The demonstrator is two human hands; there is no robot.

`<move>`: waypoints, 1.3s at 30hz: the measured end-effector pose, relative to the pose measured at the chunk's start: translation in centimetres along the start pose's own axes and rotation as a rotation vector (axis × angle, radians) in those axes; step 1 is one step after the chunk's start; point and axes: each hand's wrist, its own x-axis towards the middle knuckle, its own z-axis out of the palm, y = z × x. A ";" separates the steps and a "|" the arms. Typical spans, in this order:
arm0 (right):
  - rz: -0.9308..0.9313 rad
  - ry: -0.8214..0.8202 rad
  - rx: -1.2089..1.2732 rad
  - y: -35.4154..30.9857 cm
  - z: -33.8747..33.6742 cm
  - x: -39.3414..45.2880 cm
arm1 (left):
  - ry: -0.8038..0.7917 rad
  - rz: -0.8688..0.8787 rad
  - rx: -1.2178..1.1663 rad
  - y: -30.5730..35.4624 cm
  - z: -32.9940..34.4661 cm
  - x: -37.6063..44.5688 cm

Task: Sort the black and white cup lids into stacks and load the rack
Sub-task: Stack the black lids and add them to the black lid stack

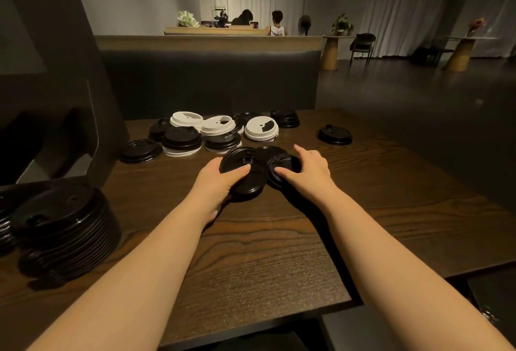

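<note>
A tall stack of black lids (62, 227) stands at the near left of the desk (265, 253). Mid-desk, the left hand (220, 180) holds a black lid (242, 172) in a pinching grip, while the right hand (305, 167) grips another black lid (282, 167). Beyond lie mixed white lids (261, 127) and black ones.

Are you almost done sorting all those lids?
Not yet. One tall black stack already stands at the table's near left edge. The left hand holds a black lid, and the right hand grips another. White lids and black ones remain mixed at the back. No rack shows.
</note>
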 end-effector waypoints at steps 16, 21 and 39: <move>0.228 0.043 0.979 -0.5 -1.2 -1.0 | 0.050 -0.127 -0.236 0.8 0.3 -0.1; 0.130 0.017 0.811 -2.2 0.7 -2.2 | -0.098 -0.177 -0.351 1.0 2.1 -1.0; -0.117 0.128 0.572 -2.8 1.3 -3.0 | -0.183 -0.278 -0.593 1.1 1.6 -1.4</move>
